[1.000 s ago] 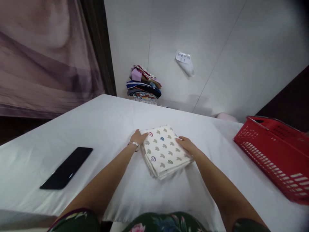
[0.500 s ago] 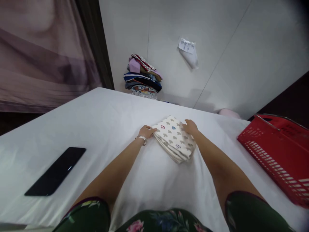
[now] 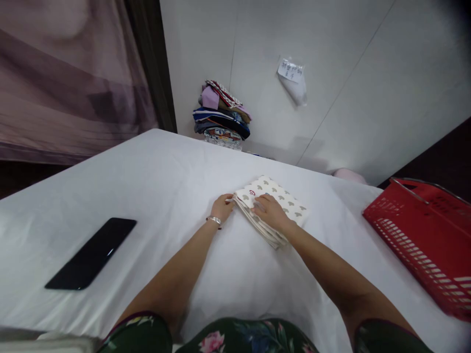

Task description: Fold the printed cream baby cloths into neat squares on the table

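A folded cream cloth [image 3: 284, 193] with small grey, red and blue prints lies in layers on the white-covered table. Its left corner is pinched by my left hand [image 3: 222, 208], which wears a silver bracelet at the wrist. My right hand [image 3: 271, 211] rests on top of the cloth, fingers stretched toward the left corner and apart. Part of the cloth's top is hidden under this hand. Whether the cloth is a garment or a plain piece of fabric I cannot tell.
A black phone [image 3: 91, 255] lies on the table [image 3: 158, 171] to the left. At the right stands a red plastic basket [image 3: 419, 230] with a metal handle. Beyond the far edge, a stack of folded clothes [image 3: 222, 117] stands against the wall, where a paper note [image 3: 290, 71] hangs.
My right hand has moved left from the cloth's right edge onto its top. My left hand stays at the left corner. The view has shifted slightly.
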The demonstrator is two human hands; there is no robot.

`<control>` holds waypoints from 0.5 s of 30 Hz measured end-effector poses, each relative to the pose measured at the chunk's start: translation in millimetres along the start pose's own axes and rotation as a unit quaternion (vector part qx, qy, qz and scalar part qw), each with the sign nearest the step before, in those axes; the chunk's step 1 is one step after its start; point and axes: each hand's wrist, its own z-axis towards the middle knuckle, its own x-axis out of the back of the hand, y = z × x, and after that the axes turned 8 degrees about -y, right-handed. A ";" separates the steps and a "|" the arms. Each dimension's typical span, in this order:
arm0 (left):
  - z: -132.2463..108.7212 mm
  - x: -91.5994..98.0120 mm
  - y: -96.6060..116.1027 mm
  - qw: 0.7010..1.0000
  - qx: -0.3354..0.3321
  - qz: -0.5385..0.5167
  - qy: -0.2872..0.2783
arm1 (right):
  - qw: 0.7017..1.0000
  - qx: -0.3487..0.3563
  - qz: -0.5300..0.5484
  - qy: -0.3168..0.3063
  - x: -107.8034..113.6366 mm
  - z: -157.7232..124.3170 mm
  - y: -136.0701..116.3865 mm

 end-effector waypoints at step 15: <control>8.0 5.9 5.4 0.958 -0.071 0.277 0.020 | 0.996 -0.065 -0.033 -0.048 -14.6 28.6 -16.9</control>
